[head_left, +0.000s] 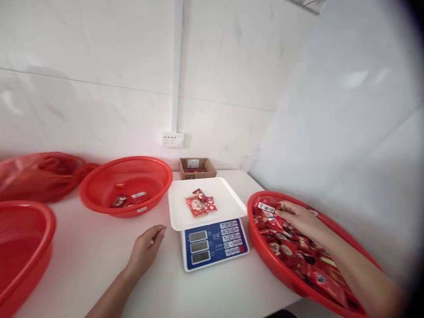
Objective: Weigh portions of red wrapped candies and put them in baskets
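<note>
Over the right-hand red basket [253, 221], my right hand [300, 221] pinches a small red candy packet [266, 207] with a white label. Many more red packets [298, 251] lie loose under that hand. My left hand [145, 247] rests above the table to the left of the scale, fingers curled in, with nothing visible held. Several red and gold packets [198, 205] lie on the white pan of the weighing scale [232, 203]. Its blue panel [215, 243] has three displays, whose readings I cannot make out, and a keypad.
Behind the scale stands a small cardboard box [198, 175] with dark red contents. A red basket [126, 165] with a few packets is at back left. Another red basket [29, 247] and a red mesh bag [43, 174] sit at far left. Walls bound the back and right.
</note>
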### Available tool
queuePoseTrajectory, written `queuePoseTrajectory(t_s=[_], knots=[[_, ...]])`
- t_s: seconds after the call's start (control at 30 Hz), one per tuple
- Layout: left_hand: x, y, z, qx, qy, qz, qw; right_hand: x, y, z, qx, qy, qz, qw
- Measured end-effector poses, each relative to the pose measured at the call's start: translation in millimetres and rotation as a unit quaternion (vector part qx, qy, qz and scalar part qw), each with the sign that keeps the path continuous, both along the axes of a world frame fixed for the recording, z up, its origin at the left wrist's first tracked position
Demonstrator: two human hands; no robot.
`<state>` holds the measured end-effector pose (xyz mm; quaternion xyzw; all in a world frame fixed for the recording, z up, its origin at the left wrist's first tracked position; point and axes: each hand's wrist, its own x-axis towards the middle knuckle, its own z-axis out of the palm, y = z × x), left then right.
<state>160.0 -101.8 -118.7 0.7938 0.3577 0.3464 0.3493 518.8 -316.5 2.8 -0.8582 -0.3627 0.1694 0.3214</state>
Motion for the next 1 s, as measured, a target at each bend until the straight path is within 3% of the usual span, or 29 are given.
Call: queuePoseTrajectory(t_s=[0.2,0.33,0.47,0.63,0.8,1.0], knots=[[-4,-3,0.7,0.015,0.002,-0.012,1.000,-45,80,-8.3,-0.063,-0.098,0.184,0.976],[-6,-4,3.1,0.015,-0.004,-0.011,1.000,-54,113,-14.8,-0.063,-0.196,0.166,0.964],[-7,-4,4.1,0.015,-0.009,-0.012,1.000,-66,134,-9.9,-0.012,-0.213,0.146,0.966],[-8,-4,5.6,0.019,-0.003,-0.015,1.000,-84,147,-10.9,0.003,-0.119,0.214,0.969],[-8,-6,5.0,0.020,0.001,-0.023,1.000,-86,144,-16.4,0.019,-0.122,0.186,0.975],[-7,-6,4.4,0.032,-0.002,-0.022,0.999,-99,135,-11.3,0.048,-0.070,0.236,0.968]])
